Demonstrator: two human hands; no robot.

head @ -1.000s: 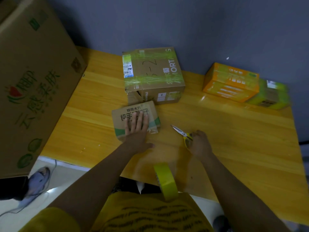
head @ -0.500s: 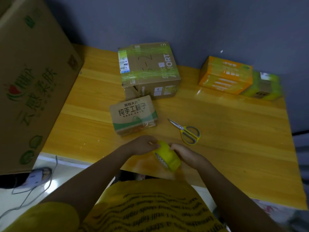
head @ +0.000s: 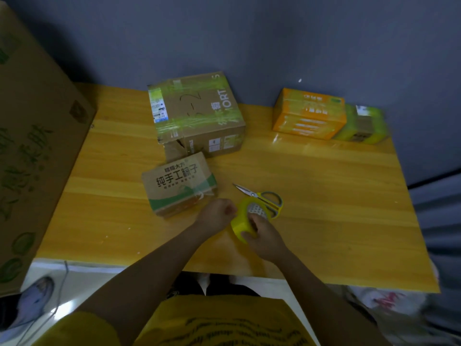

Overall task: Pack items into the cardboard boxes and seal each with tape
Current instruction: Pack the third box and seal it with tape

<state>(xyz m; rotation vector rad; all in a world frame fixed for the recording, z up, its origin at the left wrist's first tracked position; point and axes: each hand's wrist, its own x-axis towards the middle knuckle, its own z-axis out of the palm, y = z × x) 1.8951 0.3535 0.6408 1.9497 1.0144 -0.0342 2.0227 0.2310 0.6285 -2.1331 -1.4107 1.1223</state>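
Having released the scissors (head: 264, 199), the right hand (head: 264, 237) now grips the tape roll (head: 243, 222); left fingers (head: 228, 209) pinch its end, ready to seal the small box (head: 178, 187).

Wooden table (head: 324, 196) with taped brown box (head: 197, 116), small printed box (head: 178, 187), scissors (head: 262, 197), orange box (head: 309, 113) (green-wrapped box (head: 364, 126) just beside it).

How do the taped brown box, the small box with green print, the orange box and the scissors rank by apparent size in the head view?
1. Taped brown box, clearly largest.
2. Small box with green print and orange box: these look alike, and the orange one lies farther from the camera, so no ranking between them.
3. Scissors, smallest.
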